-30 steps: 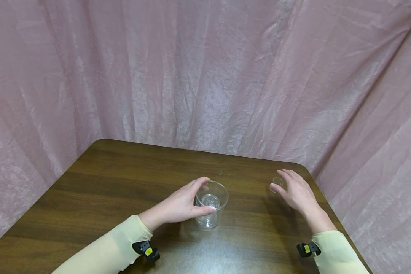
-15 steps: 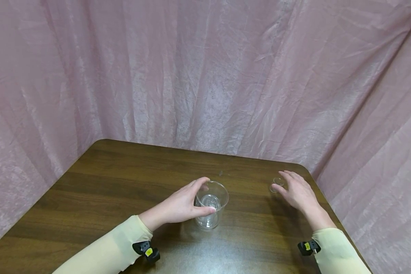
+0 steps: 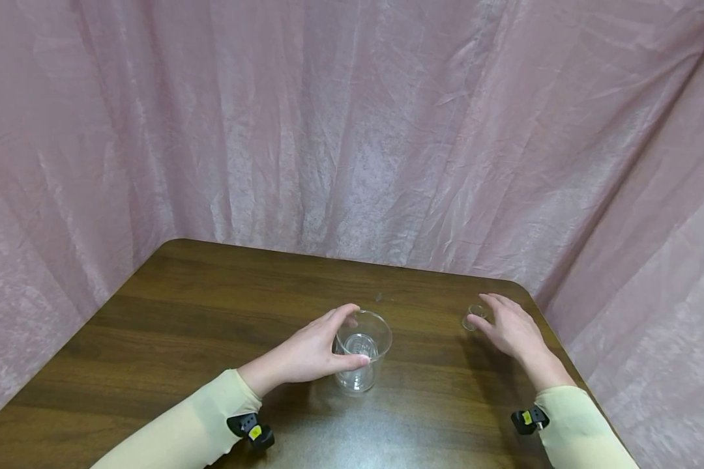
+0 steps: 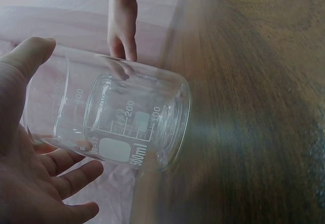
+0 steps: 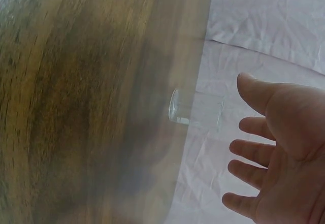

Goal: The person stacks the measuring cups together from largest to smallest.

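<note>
In the head view, a large clear glass beaker (image 3: 377, 335) stands upright on the wooden table. My left hand (image 3: 313, 348) holds it near the rim, thumb on the near side and fingers on the far side. The left wrist view shows the beaker (image 4: 175, 99) with white graduations and a 500ml mark. What looks like a smaller glass beaker (image 4: 142, 120) is nested inside it. At the right, my right hand (image 3: 507, 329) hovers with fingers spread beside a small clear glass (image 3: 469, 324). In the right wrist view, a gap separates this glass (image 5: 195, 109) from the fingertips.
The brown wooden table (image 3: 223, 293) has rounded far corners. Pink velvety curtains (image 3: 352, 130) hang behind it and along both sides. The small glass stands toward the table's far right corner.
My right hand has drifted slightly right and back from the small glass, leaving more of it in view. The left hand and large beaker stay put.
</note>
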`<state>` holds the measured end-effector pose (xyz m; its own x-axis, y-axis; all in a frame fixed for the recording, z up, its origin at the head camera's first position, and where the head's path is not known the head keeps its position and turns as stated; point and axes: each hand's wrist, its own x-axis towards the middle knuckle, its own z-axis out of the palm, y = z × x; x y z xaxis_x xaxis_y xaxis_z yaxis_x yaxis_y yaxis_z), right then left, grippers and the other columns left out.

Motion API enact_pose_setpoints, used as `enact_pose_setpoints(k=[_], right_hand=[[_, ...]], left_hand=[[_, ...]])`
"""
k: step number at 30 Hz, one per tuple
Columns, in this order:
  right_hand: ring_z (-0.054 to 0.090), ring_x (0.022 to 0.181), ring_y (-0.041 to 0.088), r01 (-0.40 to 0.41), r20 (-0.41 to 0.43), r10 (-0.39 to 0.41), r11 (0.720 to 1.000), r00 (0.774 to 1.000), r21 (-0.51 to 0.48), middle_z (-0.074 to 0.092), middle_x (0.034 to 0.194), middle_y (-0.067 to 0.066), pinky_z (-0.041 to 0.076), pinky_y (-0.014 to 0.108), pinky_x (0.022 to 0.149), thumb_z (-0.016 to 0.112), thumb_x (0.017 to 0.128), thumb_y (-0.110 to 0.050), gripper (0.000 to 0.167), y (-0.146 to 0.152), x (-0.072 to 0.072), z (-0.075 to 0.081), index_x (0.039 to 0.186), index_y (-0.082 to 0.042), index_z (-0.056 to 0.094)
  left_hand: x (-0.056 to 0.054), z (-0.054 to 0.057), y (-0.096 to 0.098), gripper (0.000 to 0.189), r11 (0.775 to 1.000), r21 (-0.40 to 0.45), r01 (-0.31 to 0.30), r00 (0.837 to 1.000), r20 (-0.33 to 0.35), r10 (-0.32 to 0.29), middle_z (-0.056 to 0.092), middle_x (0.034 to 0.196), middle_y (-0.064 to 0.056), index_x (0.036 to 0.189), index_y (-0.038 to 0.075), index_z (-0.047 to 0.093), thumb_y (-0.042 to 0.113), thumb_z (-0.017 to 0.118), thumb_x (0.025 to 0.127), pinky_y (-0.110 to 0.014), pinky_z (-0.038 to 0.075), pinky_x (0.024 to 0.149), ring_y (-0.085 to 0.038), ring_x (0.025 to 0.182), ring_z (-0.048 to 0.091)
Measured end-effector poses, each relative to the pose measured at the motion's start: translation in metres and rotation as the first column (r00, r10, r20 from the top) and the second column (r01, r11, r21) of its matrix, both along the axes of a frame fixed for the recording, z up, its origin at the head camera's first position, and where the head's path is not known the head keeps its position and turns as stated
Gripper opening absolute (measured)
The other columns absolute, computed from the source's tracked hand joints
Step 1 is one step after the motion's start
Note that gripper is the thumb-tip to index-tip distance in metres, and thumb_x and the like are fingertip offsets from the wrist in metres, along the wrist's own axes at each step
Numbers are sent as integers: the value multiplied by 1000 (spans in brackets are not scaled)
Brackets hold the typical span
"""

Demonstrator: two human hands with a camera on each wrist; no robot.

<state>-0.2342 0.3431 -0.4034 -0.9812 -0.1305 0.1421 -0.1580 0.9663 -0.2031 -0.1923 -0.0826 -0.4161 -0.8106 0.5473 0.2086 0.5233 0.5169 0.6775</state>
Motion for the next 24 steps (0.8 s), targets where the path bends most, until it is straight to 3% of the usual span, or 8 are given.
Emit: enact_pose_setpoints(k=[14,24], right_hand=[[40,149,60,19,36,-19,1000,999,8,48,159,38,34,74,117,69,109,-43,70,2,-4,1,157,5,52],[39,149,60,17,63,-17,1000,998,-3,48,159,37,34,75,117,68,109,-43,71,6,-10,-7,158,5,51]], left_hand=[[0,-1,-1,95,1000,-1,-4,1000,-4,4,68,144,-6,163,12,43,62,83,93,-58,50,111,-31,138,61],[-1,-1,0,95,1000,-5,-5,1000,9,5,68,145,-6,163,13,43,63,82,93,-58,50,110,-31,139,61]])
